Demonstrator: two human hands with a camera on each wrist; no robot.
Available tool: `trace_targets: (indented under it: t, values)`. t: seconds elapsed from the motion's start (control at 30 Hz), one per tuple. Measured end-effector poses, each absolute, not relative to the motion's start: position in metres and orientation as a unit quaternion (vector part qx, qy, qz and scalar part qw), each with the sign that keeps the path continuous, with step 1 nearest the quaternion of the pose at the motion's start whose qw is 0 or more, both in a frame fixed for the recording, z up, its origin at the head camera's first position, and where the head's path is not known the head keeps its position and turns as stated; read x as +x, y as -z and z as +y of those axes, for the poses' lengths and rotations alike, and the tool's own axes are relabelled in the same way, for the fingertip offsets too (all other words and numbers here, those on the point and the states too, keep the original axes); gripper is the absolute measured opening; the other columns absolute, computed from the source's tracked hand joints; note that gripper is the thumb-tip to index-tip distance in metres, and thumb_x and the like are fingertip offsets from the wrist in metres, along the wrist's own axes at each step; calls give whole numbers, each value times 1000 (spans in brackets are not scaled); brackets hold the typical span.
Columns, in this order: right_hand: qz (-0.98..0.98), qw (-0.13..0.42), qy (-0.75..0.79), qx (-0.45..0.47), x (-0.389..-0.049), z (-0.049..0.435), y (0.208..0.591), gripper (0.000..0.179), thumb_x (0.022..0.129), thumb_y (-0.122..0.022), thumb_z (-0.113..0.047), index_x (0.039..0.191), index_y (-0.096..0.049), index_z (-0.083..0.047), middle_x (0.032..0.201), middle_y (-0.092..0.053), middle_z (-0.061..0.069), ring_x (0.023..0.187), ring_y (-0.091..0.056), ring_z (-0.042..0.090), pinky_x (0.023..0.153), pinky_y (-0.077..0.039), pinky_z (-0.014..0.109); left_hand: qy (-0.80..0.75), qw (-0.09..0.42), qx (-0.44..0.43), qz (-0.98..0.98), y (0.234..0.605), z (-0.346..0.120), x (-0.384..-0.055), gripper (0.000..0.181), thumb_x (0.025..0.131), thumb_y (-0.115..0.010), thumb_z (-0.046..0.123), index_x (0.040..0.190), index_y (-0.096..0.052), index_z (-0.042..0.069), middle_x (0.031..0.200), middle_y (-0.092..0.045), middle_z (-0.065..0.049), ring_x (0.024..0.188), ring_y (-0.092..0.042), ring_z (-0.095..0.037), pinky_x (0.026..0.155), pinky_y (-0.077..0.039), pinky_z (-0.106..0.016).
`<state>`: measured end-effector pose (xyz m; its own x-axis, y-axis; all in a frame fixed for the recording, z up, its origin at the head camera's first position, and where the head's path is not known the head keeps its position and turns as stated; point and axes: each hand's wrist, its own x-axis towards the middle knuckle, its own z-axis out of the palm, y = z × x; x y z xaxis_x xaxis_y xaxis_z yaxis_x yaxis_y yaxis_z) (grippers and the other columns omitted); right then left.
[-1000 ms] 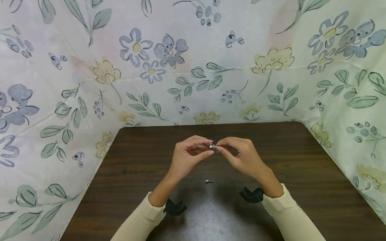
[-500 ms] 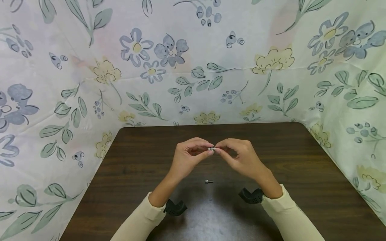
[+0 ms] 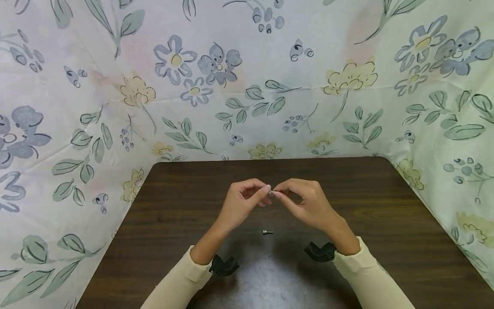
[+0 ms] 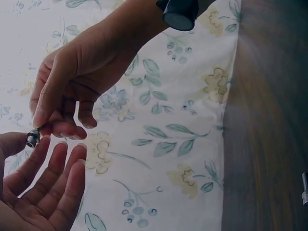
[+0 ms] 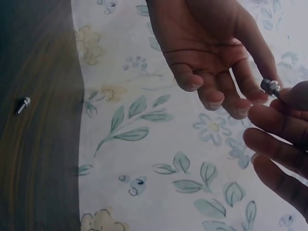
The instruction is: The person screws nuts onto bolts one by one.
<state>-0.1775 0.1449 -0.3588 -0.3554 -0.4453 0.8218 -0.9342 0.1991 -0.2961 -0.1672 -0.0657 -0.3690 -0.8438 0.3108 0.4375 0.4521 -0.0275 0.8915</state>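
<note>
A small silver bolt [image 5: 271, 87] with a cylindrical head and ring-like parts below it is held up between both hands above the table. My left hand [image 3: 242, 199] has its thumb and index fingertips at the head end. The thumb partly covers the bolt in the head view. My right hand [image 3: 305, 199] pinches the thin shank end between thumb and index finger. In the left wrist view the bolt's head [image 4: 32, 140] faces the camera. The other left fingers are spread loosely. A second similar bolt [image 3: 267, 232] lies on the table nearer the body.
The dark wooden table [image 3: 185, 206] has rounded far corners. Floral cloth [image 3: 247, 86] hangs behind it and along both sides. Each wrist carries a black camera mount, one on the left [image 3: 224, 266] and one on the right [image 3: 320, 252].
The left thumb has moved up and forward over the bolt's head, and the left fingers have shifted downward. Right-hand grip on the shank stays the same. The bolt on the table has not moved.
</note>
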Motion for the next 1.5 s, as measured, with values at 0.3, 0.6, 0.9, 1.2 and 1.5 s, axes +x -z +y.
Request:
trace_targets:
  t: [0.3,0.6,0.9,1.2,1.5]
  values:
    - [-714,307,-414,474,-178,147,359,8,88,-78,-2,95,-74,-5,86,-73,0,69,-65,8,61,-53,19,671,42,-282,-685,368,-65,-169,22,106,-56,13,105,-73,-1,92,-72,-22,72,-72,-35,63,-62,-44]
    - [-712,306,-418,474,-179,148,358,24,78,-79,11,95,-74,-5,88,-73,-1,69,-63,7,60,-51,18,674,85,-323,-659,370,-68,-168,29,88,-77,-4,115,-71,3,97,-74,-13,73,-73,-32,63,-63,-42]
    - [-711,308,-418,474,-178,146,359,19,82,-79,6,96,-74,-7,87,-73,-2,69,-63,7,60,-51,18,666,92,-324,-666,371,-68,-169,19,89,-77,0,107,-75,4,88,-74,-19,68,-72,-34,61,-62,-46]
    - [-710,315,-415,474,-178,145,359,11,98,-71,-15,94,-74,-5,86,-73,-2,68,-61,6,59,-50,18,659,89,-307,-680,371,-67,-169,15,91,-74,-2,105,-75,3,85,-72,-20,66,-71,-20,58,-61,-38]
    - [-709,315,-417,474,-176,145,358,2,94,-74,-8,95,-74,-6,86,-73,-1,68,-62,7,59,-50,18,654,81,-303,-689,372,-68,-170,16,100,-68,15,99,-75,1,85,-73,-18,69,-71,-25,65,-62,-41]
